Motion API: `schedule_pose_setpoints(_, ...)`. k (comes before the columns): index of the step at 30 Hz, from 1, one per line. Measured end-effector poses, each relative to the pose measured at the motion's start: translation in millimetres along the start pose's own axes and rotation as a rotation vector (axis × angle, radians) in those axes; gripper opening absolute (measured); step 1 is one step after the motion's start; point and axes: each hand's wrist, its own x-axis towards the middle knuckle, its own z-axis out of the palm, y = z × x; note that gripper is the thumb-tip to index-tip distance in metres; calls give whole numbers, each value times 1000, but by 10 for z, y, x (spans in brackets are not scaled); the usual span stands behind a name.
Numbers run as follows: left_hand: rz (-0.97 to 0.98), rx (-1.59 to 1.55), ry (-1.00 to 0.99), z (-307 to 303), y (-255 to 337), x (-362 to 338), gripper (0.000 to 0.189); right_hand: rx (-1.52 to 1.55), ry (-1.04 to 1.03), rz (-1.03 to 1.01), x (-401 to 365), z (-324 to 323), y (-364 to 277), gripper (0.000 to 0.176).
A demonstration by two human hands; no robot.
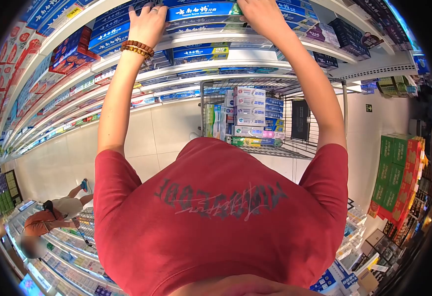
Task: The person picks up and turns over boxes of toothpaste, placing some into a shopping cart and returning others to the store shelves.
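Note:
A blue toothpaste box (202, 11) with white lettering lies at the front of an upper shelf, between my two hands. My left hand (147, 25), with a ring and beaded bracelets at the wrist, grips its left end, thumb along the side and fingers over the neighbouring boxes. At the right end, my right hand (262, 18) closes around the box; some of its fingertips are cut off by the frame's top edge. More blue toothpaste boxes (108, 37) are stacked beside my left hand. Others of the same kind (200, 51) sit one shelf below.
Below the shelves stands a wire shopping cart (300, 121) holding stacked toothpaste cartons (250, 109). Red boxes (71, 51) fill the shelf to the left. Green and red cartons (394, 172) are piled at the right. Another person (53, 217) stands in the aisle at lower left.

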Motion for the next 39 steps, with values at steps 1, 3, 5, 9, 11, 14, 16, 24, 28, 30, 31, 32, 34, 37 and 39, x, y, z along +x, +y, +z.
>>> schedule_pose_setpoints(1,-6,37,-33,7,20,16,40,-6,-1,-9,7,73,9,13)
schedule_pose_setpoints(3,-10,78,-44,39,44,28,41,-18,-5,-28,7,195,3,13)
schedule_pose_setpoints(5,-6,88,-2,84,23,37,42,-48,-33,-17,8,263,-5,14)
schedule_pose_setpoints(9,-10,31,-13,85,-1,21,44,-58,-12,-29,19,162,-18,14)
schedule_pose_setpoints(11,-26,5,-51,48,0,42,46,-41,-79,-18,19,162,-40,17)
schedule_pose_setpoints(14,-8,-67,-79,-280,33,133,71,9,-14,-22,85,144,-30,32)
schedule_pose_setpoints(16,16,-240,-230,-279,-36,258,96,81,-4,-51,162,144,-11,48)
schedule_pose_setpoints(24,260,-470,-184,-105,-207,666,102,305,-341,-112,590,257,105,86)
schedule_pose_setpoints(28,313,-638,-204,-42,-270,754,101,424,-745,2,722,282,148,90)
schedule_pose_setpoints(30,351,-554,-163,-83,-263,778,99,441,-572,-11,655,219,147,89)
schedule_pose_setpoints(31,370,-511,-143,-123,-253,797,98,465,-566,-20,649,174,154,89)
schedule_pose_setpoints(32,370,-426,-140,-173,-238,813,91,488,-560,-29,659,112,170,89)
schedule_pose_setpoints(34,344,-438,-252,-138,-268,853,87,474,-447,-103,649,190,216,90)
schedule_pose_setpoints(37,297,-319,-250,-494,-197,877,84,374,-215,-222,667,402,308,92)
schedule_pose_setpoints(39,255,-210,-223,-600,-169,906,84,357,-239,-190,705,317,310,92)
